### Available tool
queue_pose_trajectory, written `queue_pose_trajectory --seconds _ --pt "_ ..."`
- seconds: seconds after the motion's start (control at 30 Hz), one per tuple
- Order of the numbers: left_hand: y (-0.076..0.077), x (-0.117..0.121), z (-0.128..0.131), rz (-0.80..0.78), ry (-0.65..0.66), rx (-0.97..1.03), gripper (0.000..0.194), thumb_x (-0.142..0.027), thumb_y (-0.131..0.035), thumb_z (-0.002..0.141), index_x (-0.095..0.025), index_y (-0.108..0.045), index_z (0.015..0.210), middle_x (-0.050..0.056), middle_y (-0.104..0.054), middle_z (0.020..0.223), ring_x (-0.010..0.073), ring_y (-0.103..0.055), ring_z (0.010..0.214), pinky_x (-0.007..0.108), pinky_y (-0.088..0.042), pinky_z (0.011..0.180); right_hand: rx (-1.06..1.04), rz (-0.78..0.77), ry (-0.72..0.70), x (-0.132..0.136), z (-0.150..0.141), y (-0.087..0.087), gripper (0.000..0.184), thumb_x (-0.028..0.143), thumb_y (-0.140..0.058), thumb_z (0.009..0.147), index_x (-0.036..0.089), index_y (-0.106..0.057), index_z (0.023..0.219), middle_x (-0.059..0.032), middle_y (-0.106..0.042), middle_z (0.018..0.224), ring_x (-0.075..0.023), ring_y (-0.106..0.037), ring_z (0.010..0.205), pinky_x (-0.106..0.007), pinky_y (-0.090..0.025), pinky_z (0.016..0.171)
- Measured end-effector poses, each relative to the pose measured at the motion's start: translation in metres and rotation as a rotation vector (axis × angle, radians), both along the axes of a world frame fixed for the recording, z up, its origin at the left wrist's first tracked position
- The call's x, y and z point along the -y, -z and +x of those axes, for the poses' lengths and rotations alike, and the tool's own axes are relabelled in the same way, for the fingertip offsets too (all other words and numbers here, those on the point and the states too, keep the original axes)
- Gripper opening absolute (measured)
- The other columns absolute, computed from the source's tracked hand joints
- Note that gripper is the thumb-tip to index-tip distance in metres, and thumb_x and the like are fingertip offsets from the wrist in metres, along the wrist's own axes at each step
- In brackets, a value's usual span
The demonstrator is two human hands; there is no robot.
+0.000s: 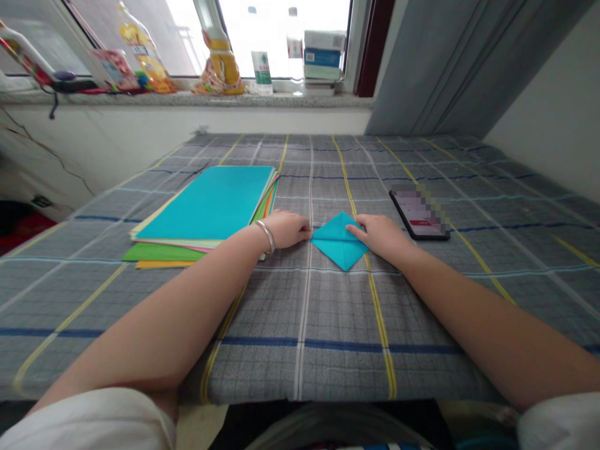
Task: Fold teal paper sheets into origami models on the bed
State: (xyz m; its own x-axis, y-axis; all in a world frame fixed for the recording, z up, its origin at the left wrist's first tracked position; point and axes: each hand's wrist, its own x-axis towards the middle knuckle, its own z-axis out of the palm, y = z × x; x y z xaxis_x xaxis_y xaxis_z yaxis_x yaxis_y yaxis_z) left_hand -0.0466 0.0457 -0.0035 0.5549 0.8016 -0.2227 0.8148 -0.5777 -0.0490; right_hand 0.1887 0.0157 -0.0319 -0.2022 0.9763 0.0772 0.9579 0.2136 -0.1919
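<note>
A folded sheet of blue paper [341, 250] lies as a diamond on the checked tablecloth, with a crease running across its middle. At its left corner, my left hand [287, 229] has its fingers pressed together on the tip; a silver bangle is on that wrist. My right hand [379, 234] grips the paper's right side, thumb on top and the other fingers mostly hidden at the edge. Left of the paper, close to my left hand, rests a stack of coloured paper [210, 203] with a blue sheet uppermost.
A phone [419, 212] lies beyond my right hand, its screen partly blurred. Along the windowsill [187, 100] stand bottles, a small tube [261, 69] and boxes [323, 55]. A grey curtain [435, 69] hangs at the table's back right.
</note>
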Motion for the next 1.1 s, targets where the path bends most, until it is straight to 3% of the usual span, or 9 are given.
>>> queue_pose_trajectory --seconds 0.27,0.37,0.5,0.6,0.7,0.83,0.93,1.1 --pt "-0.004 -0.002 -0.005 -0.140 -0.067 0.206 0.028 -0.035 -0.045 0.092 -0.017 -0.066 0.096 0.005 -0.071 0.091 0.0178 -0.062 0.081 0.026 -0.044 0.070 0.000 -0.024 0.008 0.000 0.001 -0.001 0.036 0.047 -0.044 0.095 0.020 -0.068 0.097 -0.0104 -0.073 0.097 -0.0247 -0.064 0.084 -0.031 -0.033 0.061" --pt "0.006 0.002 0.005 -0.015 -0.145 0.389 0.028 -0.033 -0.042 0.094 -0.016 -0.063 0.102 0.006 -0.069 0.095 0.0192 -0.063 0.085 0.030 -0.047 0.076 -0.018 -0.023 -0.010 0.000 0.001 -0.001 0.036 0.046 -0.044 0.095 0.020 -0.068 0.099 -0.0101 -0.074 0.098 -0.0248 -0.064 0.086 -0.031 -0.033 0.062" --pt "0.025 0.014 0.033 0.178 -0.113 0.557 0.045 -0.031 -0.044 0.095 -0.010 -0.046 0.134 0.012 -0.066 0.111 0.0233 -0.061 0.105 0.037 -0.046 0.096 -0.050 -0.019 -0.021 0.000 0.002 -0.001 0.035 0.046 -0.045 0.094 0.020 -0.069 0.098 -0.0093 -0.073 0.096 -0.0232 -0.063 0.084 -0.030 -0.034 0.062" --pt "0.033 0.020 0.049 0.259 0.022 0.528 0.054 -0.027 -0.042 0.096 -0.011 -0.033 0.147 0.015 -0.053 0.137 0.0255 -0.051 0.125 0.040 -0.038 0.108 -0.067 -0.023 -0.017 -0.001 0.001 0.001 0.034 0.045 -0.046 0.094 0.020 -0.069 0.093 -0.0085 -0.073 0.091 -0.0219 -0.062 0.080 -0.030 -0.033 0.061" --pt "0.035 0.021 0.054 0.172 0.167 0.444 0.055 -0.029 -0.038 0.099 -0.016 -0.027 0.151 0.011 -0.040 0.152 0.0234 -0.038 0.140 0.042 -0.026 0.117 -0.115 -0.030 -0.014 -0.002 0.001 0.001 0.031 0.043 -0.048 0.092 0.021 -0.069 0.092 -0.0068 -0.072 0.087 -0.0203 -0.060 0.077 -0.029 -0.032 0.060" --pt "0.033 0.018 0.053 0.059 0.159 0.333 0.055 -0.033 -0.031 0.102 -0.016 -0.023 0.153 0.009 -0.029 0.159 0.0223 -0.024 0.148 0.047 -0.014 0.121 -0.192 -0.068 -0.022 -0.005 0.008 -0.004 0.032 0.044 -0.050 0.089 0.019 -0.065 0.076 -0.0040 -0.067 0.075 -0.0164 -0.055 0.068 -0.029 -0.031 0.058" --pt "0.032 0.018 0.053 0.030 0.151 0.302 0.054 -0.035 -0.027 0.103 -0.016 -0.024 0.153 0.008 -0.028 0.160 0.0216 -0.022 0.149 0.048 -0.013 0.121 -0.218 -0.225 -0.030 -0.007 0.022 -0.011 0.038 0.049 -0.053 0.085 0.019 -0.058 0.063 -0.0016 -0.060 0.064 -0.0143 -0.050 0.060 -0.028 -0.031 0.055" --pt "0.030 0.018 0.054 0.010 0.141 0.297 0.054 -0.035 -0.026 0.103 -0.017 -0.024 0.154 0.007 -0.027 0.160 0.0212 -0.020 0.149 0.048 -0.012 0.121 -0.250 -0.402 -0.004 -0.010 0.044 -0.016 0.037 0.054 -0.056 0.080 0.020 -0.062 0.064 0.0006 -0.055 0.060 -0.0134 -0.045 0.056 -0.028 -0.030 0.052"
